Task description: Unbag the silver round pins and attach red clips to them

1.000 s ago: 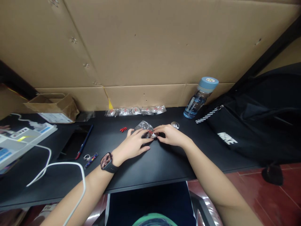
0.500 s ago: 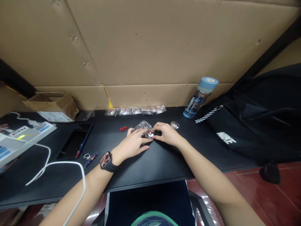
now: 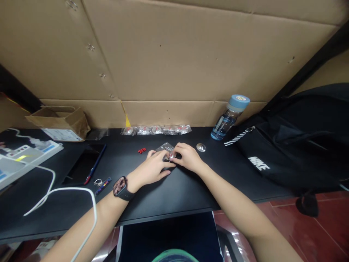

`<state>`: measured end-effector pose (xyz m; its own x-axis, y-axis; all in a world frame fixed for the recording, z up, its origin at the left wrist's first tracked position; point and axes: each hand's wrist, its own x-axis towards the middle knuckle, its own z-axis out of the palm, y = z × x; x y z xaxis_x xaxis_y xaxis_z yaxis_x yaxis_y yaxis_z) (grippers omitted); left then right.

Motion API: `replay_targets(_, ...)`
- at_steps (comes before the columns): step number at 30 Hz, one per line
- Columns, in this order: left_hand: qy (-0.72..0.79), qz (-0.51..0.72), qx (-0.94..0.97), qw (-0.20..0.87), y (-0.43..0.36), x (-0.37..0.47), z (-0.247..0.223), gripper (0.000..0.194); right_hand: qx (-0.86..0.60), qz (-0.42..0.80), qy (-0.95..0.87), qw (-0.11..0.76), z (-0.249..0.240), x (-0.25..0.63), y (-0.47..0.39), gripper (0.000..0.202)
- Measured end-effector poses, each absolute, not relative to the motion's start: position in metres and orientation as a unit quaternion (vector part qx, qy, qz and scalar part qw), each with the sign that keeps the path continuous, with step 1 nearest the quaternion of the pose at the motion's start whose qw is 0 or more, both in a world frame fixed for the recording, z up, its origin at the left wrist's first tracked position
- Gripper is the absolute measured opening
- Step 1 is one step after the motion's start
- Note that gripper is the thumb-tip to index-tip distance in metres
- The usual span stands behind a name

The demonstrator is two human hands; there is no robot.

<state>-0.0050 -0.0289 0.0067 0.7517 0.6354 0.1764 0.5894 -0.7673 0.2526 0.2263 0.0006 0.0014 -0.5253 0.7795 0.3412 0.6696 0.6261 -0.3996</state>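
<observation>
Two hands met over one small shiny disc (image 3: 171, 156) near the middle of the black desk (image 3: 191, 189). The left hand (image 3: 152, 168) lay partly flat beside it, fingertips on its edge; the right hand (image 3: 188, 158) pinched it from the other side. The disc looked light, stiff and probably slippery, best gripped by its rim. A crinkled clear bag (image 3: 165, 147) sat just behind. A second disc (image 3: 201, 147) lay apart to the right. Fingers hid most of the held disc, so its details were unclear.
</observation>
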Motion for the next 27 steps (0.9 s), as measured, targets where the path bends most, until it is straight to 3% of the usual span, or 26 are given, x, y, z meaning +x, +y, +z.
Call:
replay_targets(6, 0.327, 0.125, 0.931, 0.099, -0.029, -0.006, 0.009, 0.033, -0.398, 0.151, -0.867, 0.257, 0.008, 0.235, 0.000, 0.018)
replay_targets(21, 0.300, 0.119, 0.939, 0.117, -0.028, -0.008, 0.012, 0.035, -0.529, 0.070, -0.797, 0.283, -0.005, 0.213, 0.003, 0.026)
replay_targets(27, 0.309, 0.143, 0.932, 0.124, -0.022, -0.011, 0.008, 0.026, -0.450, 0.171, -0.816, 0.320, -0.006, 0.216, 0.007, 0.013)
